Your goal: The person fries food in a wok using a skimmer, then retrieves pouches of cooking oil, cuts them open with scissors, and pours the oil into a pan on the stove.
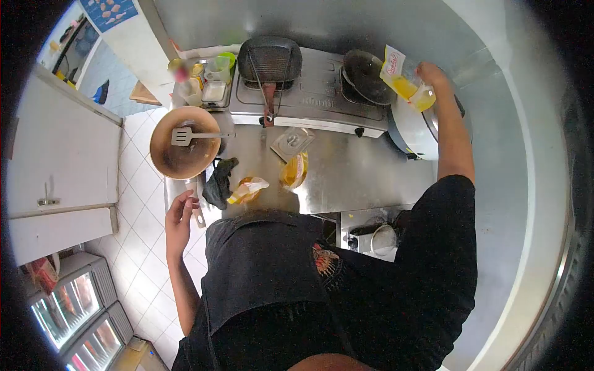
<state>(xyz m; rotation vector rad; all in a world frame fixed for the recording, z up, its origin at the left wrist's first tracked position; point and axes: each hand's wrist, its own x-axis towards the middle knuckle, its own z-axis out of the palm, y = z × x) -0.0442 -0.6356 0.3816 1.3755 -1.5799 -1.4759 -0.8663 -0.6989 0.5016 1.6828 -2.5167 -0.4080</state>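
Observation:
My right hand [434,75] is raised at the back right, gripping a clear plastic pouch [405,86] of yellow liquid, tilted above a large pot [413,131]. Low on the left, my left hand [179,221] holds nothing; its fingers are loosely bent and apart beside the handle [199,216] of a wide brown pan [185,167]. Across that pan lies a slotted spatula [182,136]. Two more yellow pouches, one crumpled [247,191] and one fuller-looking [294,170], rest on the steel counter near a black cloth [218,187].
Behind the steel counter [365,176] stands a gas stove [315,102] with a square grill pan [270,59] and a dark frying pan [367,75]. A steel lid [292,144] lies on the counter. Small containers [214,93] crowd the stove's left side.

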